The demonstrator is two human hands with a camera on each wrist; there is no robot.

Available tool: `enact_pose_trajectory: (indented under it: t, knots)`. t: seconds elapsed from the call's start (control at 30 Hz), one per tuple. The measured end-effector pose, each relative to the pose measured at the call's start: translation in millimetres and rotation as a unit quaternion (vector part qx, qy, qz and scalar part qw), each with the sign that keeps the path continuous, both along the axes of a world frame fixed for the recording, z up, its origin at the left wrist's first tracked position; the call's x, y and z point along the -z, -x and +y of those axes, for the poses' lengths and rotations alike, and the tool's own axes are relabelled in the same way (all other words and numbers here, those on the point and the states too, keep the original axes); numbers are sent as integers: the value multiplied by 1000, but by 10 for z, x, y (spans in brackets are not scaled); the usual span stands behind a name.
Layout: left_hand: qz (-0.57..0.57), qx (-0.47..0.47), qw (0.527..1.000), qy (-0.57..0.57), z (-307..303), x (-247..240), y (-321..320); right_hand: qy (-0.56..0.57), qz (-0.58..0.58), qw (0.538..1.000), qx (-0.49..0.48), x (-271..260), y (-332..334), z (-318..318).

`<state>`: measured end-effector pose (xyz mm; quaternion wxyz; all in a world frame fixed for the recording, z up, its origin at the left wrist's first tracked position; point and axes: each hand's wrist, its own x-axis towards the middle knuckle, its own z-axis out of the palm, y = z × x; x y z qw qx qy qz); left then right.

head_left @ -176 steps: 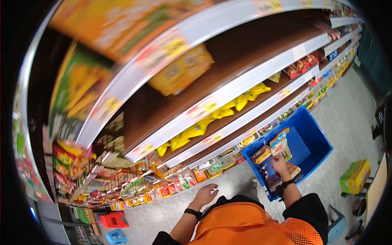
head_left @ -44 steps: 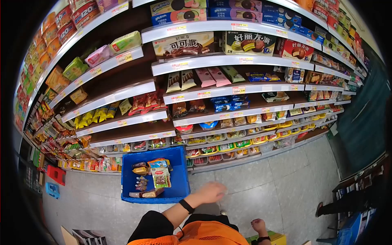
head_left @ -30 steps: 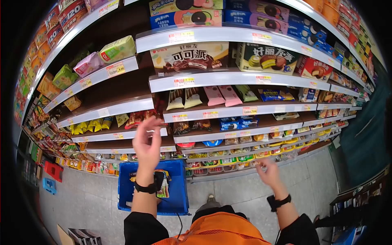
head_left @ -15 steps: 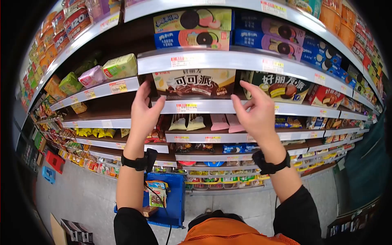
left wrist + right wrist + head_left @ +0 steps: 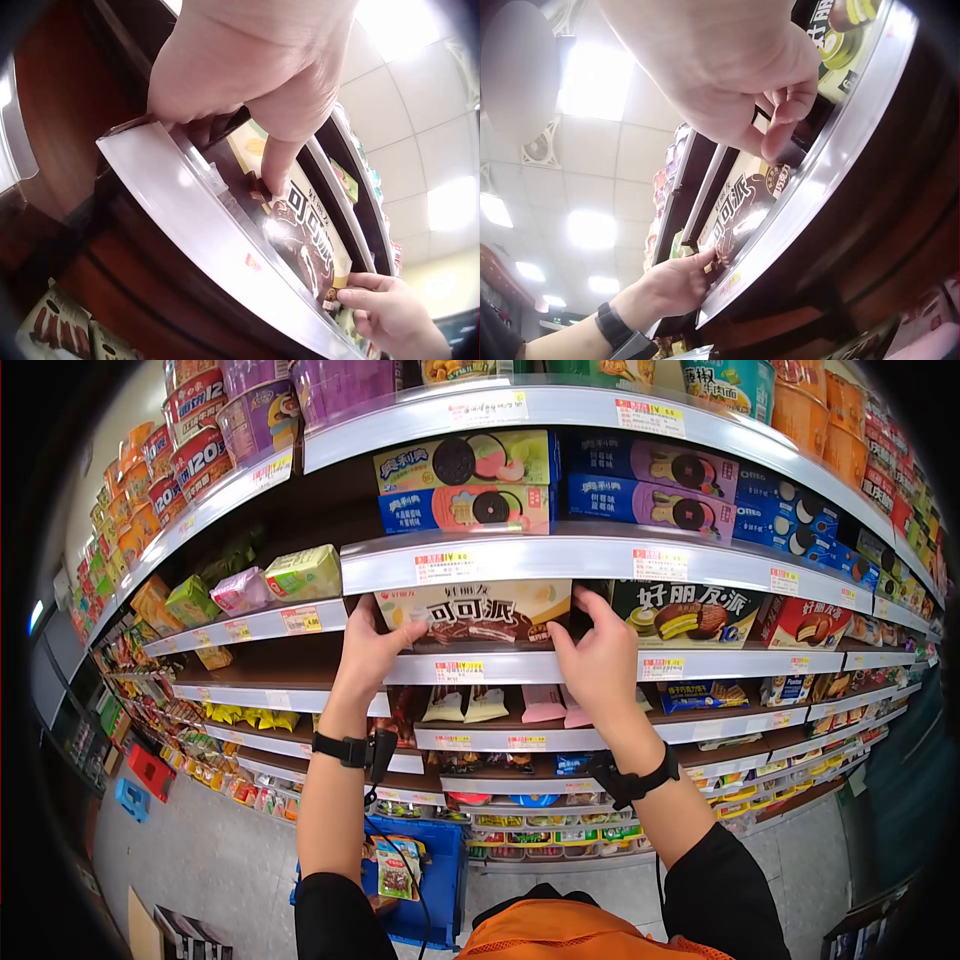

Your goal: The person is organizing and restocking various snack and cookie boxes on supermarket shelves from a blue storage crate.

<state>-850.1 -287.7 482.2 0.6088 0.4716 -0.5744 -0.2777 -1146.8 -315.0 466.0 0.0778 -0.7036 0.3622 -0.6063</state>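
Note:
A cream and brown box of chocolate pies [image 5: 482,610] stands upright on a shelf, its printed front facing me. At its left end my left hand [image 5: 372,648] grips it, thumb on the front and fingers round the side. My right hand [image 5: 600,658] holds the opposite end the same way. In the left wrist view the left thumb presses the front of the pie box [image 5: 300,229], while the fingertips are hidden behind the shelf edge. The right wrist view has the right hand [image 5: 742,82] close over the box's other end.
A dark green pie box [image 5: 685,612] stands right of the held box, and a red box [image 5: 800,622] beyond it. Cookie boxes [image 5: 465,478] fill the shelf above. Price-tag rails [image 5: 550,665] edge the shelves. On the floor, a blue crate [image 5: 447,870] holds snack packets [image 5: 398,868].
Both hands have come up from low by the crate and floor to the shelf, spread either side of the pie box, and now grip its two ends. The head view has moved nearer the shelves.

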Motion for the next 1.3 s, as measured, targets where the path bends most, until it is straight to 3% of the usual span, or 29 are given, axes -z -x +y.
enact_pose_trajectory:
  t: [0.13, 0.43, 0.7, 0.83, 0.9, 0.93, 0.97, 1.03, 1.07, 1.2, 1.23, 1.3]
  knots:
    - [-10, 12, 998, 64, -2, 79, -51, 31, -44, 998, 34, 124, -71, -44]
    - [-20, 4, 989, 145, -110, 302, -79, 43, -130, 991, 2, 274, -173, -32]
    - [-95, -136, 972, 165, 5, 467, -47, 82, -221, 970, -57, 528, -252, -112]
    - [-179, -172, 892, 378, 49, 569, -50, 127, -195, 970, -70, 622, -204, -111]
    - [-198, -204, 852, 440, 138, 638, -52, 249, -171, 951, -69, 686, -197, -123]
    - [-202, -205, 822, 491, 161, 679, -84, 250, -178, 947, -90, 702, -192, -62]
    - [-228, -200, 812, 499, 272, 730, -153, 294, -153, 939, -87, 677, -168, -21]
    - [-271, -277, 750, 536, 501, 831, -223, 304, -185, 924, -141, 793, -131, 79]
    - [-287, -313, 738, 525, 734, 857, -222, 253, -151, 943, -153, 735, -65, 252]
    - [-319, -327, 787, 414, 1818, 851, -124, 101, -5, 975, -199, 704, 86, 754]
    - [-313, -309, 814, 379, 2053, 861, -159, 125, 24, 969, -212, 781, 64, 779]
    - [-200, -195, 915, 292, 2552, 916, -329, 180, 67, 952, -239, 1007, -65, 832]
